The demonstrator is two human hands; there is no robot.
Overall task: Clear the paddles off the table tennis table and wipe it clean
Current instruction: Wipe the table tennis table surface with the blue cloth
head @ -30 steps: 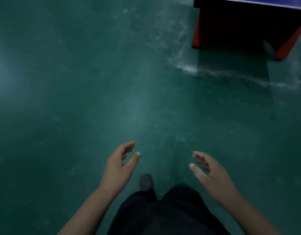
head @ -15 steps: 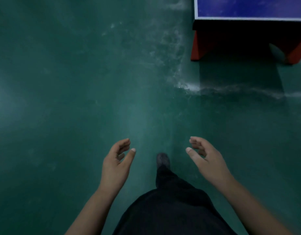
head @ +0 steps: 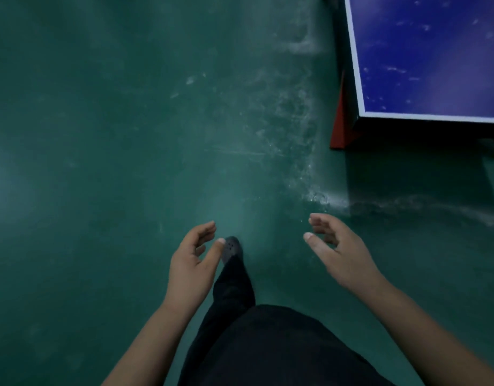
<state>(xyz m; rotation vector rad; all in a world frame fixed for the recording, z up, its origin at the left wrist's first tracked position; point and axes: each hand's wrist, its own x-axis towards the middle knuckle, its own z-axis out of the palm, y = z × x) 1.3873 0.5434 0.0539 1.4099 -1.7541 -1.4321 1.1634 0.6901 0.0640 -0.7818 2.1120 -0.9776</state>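
Observation:
A corner of the blue table tennis table [head: 435, 65] with a white edge line fills the upper right; its surface carries pale smudges, and no paddle shows on the visible part. My left hand [head: 191, 263] hangs in front of me at lower centre, fingers loosely curled, holding nothing. My right hand [head: 340, 252] hangs beside it to the right, also loosely curled and empty. Both hands are well short of the table, over the floor.
The green floor [head: 115, 149] spreads across most of the view, with whitish scuff marks [head: 301, 129] left of the table. A red table leg [head: 341, 126] stands under the near corner. My dark trouser leg and grey shoe [head: 232, 247] step forward between my hands.
The table has come closer and more of its blue top shows. My shoe has swung forward. Both hands stay empty and loosely curled.

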